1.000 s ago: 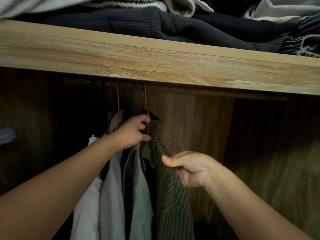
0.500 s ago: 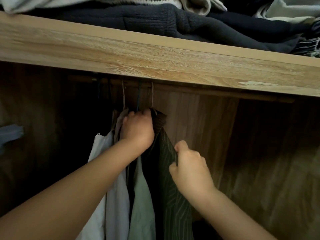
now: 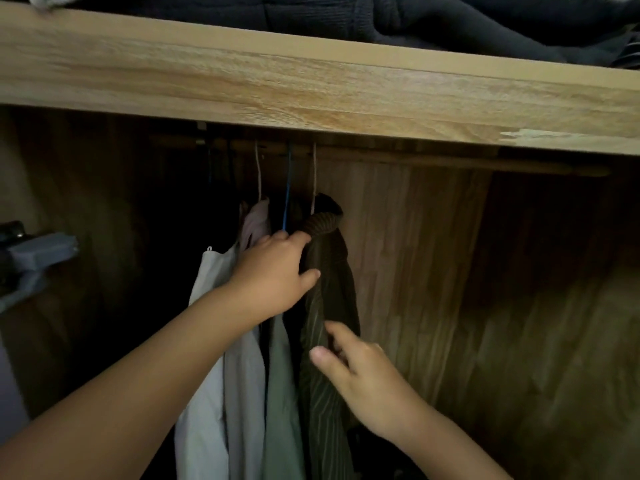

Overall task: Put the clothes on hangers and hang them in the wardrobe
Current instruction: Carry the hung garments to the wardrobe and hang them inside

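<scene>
With the striped shirt (image 3: 327,292) hung rightmost on the rail (image 3: 450,163), gripped near the collar by the left hand (image 3: 273,275) and only touched by the loose-fingered right hand (image 3: 360,372), the shirt could be tugged off its hanger.

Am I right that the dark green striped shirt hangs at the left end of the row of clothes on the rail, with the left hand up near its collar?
Not quite. In the head view the dark green striped shirt hangs at the right end of the row, with the pale clothes to its left. The rest holds: the left hand is up near its collar.
</scene>
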